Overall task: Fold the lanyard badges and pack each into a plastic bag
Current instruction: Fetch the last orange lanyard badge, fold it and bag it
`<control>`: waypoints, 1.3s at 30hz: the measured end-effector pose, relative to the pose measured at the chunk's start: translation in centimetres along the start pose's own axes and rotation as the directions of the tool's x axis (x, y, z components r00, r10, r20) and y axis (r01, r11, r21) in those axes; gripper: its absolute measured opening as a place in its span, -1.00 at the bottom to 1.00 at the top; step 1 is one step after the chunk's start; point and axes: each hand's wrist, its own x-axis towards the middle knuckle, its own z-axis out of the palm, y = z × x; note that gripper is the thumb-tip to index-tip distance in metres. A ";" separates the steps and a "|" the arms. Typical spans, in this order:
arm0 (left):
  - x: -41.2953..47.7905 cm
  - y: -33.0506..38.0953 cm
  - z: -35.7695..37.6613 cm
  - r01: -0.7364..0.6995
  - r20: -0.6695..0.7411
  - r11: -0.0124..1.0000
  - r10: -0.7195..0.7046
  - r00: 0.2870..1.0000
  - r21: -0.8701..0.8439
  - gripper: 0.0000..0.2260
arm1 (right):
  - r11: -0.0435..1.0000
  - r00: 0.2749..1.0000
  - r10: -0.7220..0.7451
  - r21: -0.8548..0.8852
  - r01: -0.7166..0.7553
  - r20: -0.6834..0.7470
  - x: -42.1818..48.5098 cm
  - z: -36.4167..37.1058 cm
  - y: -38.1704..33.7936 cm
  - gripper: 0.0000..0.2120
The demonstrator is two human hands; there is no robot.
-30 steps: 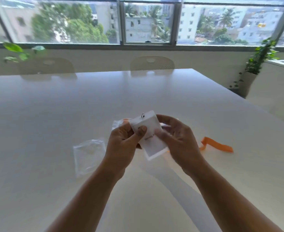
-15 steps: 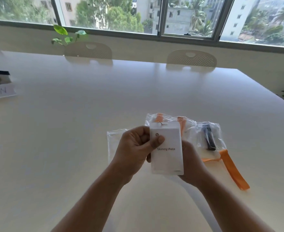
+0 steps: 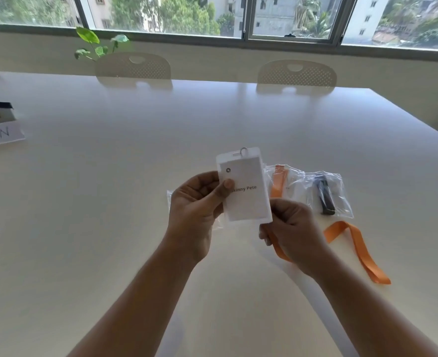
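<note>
A white badge point(image 3: 246, 191) printed "Skinny Pete" stands upright above the table, a metal ring at its top. My left hand point(image 3: 196, 204) grips its left edge, thumb on the front. My right hand point(image 3: 290, 225) pinches its lower right corner together with the orange lanyard strap point(image 3: 357, 248), which runs under my fingers and loops over the table to the right. An empty clear plastic bag point(image 3: 170, 202) lies mostly hidden behind my left hand.
Two packed clear bags lie behind the badge: one with an orange lanyard point(image 3: 281, 181), one with a dark lanyard point(image 3: 326, 197). A paper sign point(image 3: 1, 136) and a dark-edged item sit at the far left. Two chairs point(image 3: 132, 67) stand past the white table's far edge point(image 3: 212, 83).
My head has turned left and down, shifting the view. The badge has been raised upright and turned to face me. My right hand moved from behind the badge to its lower right corner.
</note>
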 end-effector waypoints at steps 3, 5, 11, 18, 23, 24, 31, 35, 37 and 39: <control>0.2 0.0 -0.3 -0.030 -0.085 1.000 0.030 0.996 0.003 -0.89 | 0.998 0.996 0.026 -0.065 -0.021 0.086 -0.5 0.6 -0.5 -0.63; 0.3 0.2 -0.5 -0.058 -0.144 0.998 0.059 0.988 0.011 -0.89 | 0.997 0.990 0.045 -0.062 -0.037 0.132 -0.8 1.0 -1.0 -0.74; 1.5 0.5 -1.9 -0.217 -0.217 0.924 0.292 0.932 0.314 -0.81 | 0.996 0.970 0.083 -0.062 -0.070 0.228 -1.5 1.1 -2.8 -0.85; 1.8 0.2 -2.4 -0.258 -0.111 0.765 0.393 0.913 0.590 -0.76 | 0.975 0.943 -0.065 -0.182 0.130 0.326 -2.0 0.6 -7.2 -0.77; 1.2 -0.1 -1.7 -0.288 0.037 0.707 0.347 0.937 0.646 -0.80 | 0.924 0.908 -0.273 -0.178 0.339 0.317 -1.3 0.1 -10.7 -0.85; 1.0 -0.1 -1.5 -0.290 0.064 0.713 0.327 0.943 0.638 -0.80 | 0.921 0.907 -0.304 -0.153 0.359 0.292 -0.8 -0.1 -11.2 -0.82; 0.0 1.0 -0.2 -0.279 0.237 0.809 0.178 0.955 0.518 -0.84 | 0.859 0.899 -0.395 -0.272 0.434 0.188 3.6 -2.6 -11.8 -0.72; -0.3 1.6 -0.2 -0.151 0.260 0.961 0.089 0.962 0.231 -0.83 | 0.901 0.909 -0.363 -0.173 0.399 0.207 4.6 -2.6 -9.9 -0.69; -0.5 1.6 0.1 -0.107 0.292 0.987 0.068 0.954 0.120 -0.79 | 0.917 0.923 -0.320 -0.173 0.358 0.216 4.4 -2.4 -8.2 -0.71; -0.7 1.6 0.5 -0.082 0.304 0.996 0.070 0.950 0.026 -0.76 | 0.925 0.939 -0.265 -0.219 0.312 0.220 3.9 -1.9 -6.5 -0.69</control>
